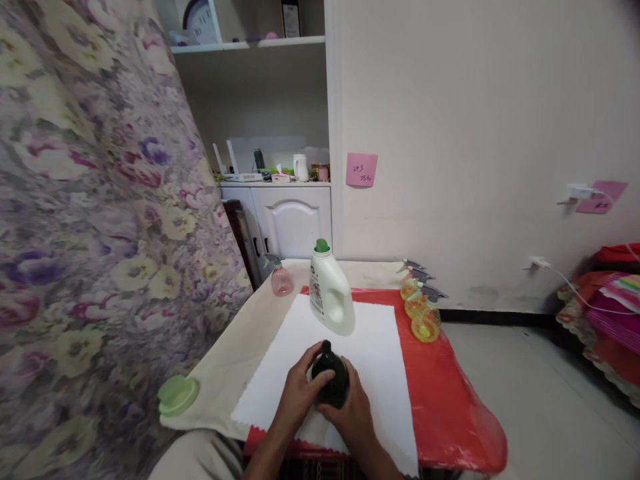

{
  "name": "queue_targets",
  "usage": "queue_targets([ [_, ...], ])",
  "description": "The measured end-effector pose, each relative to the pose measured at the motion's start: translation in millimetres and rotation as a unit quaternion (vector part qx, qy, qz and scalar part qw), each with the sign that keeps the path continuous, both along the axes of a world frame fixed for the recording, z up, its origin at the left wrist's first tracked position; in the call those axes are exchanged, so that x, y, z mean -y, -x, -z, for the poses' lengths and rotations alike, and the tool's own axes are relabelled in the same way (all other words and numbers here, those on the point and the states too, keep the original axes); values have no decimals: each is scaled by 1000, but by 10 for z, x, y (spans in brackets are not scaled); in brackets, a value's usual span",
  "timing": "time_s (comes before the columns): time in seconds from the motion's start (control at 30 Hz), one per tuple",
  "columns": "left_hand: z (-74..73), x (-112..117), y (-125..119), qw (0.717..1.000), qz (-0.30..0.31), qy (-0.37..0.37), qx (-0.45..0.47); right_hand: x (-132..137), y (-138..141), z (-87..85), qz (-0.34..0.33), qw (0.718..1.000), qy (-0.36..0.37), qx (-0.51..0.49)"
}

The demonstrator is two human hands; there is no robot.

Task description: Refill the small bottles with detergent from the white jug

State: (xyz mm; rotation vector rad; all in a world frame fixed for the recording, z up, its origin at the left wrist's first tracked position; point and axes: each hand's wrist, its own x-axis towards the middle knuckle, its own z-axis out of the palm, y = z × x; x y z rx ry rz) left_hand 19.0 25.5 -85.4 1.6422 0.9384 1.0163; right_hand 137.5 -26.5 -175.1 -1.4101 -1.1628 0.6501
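Note:
Both of my hands wrap a small dark round bottle [331,381] that stands on a white sheet [373,347] near the table's front. My left hand [298,392] grips its left side, fingers curled around the body. My right hand [353,408] holds it from the right and front. Just behind the bottle stands a white detergent jug [330,290] with a green cap. The bottle's top has no sprayer on it.
A pink spray bottle [280,277] stands at the table's back left. Three yellow spray bottles [423,310] line the right side on the red tablecloth [450,393]. A green lid [177,395] lies at the left edge. A floral curtain [90,220] hangs left; a white wall rises behind.

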Motion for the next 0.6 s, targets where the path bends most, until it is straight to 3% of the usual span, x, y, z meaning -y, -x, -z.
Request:
queue_targets([
  [0.1, -35, 57, -97, 997, -65, -37, -28, -9, 2, 21, 8, 1000, 0, 9],
  [0.2, -52, 66, -146, 992, -87, -77, -51, -14, -2, 26, 5, 1000, -5, 12],
  [0.3, -53, 45, -97, 995, -46, -80, -48, -7, -7, 18, 2, 1000, -9, 9],
  [0.4, -45, 29, -22, 999, 14, -31, -23, 3, -6, 11, 4, 1000, -5, 6],
  [0.47, -34, 26, -10, 1000, 18, -5, -7, 3, -3, 9, 5, 1000, -1, 1],
  [0.6, 9, 16, -89, 996, -77, -33, -18, -16, 5, 8, 5, 1000, -5, 3],
])
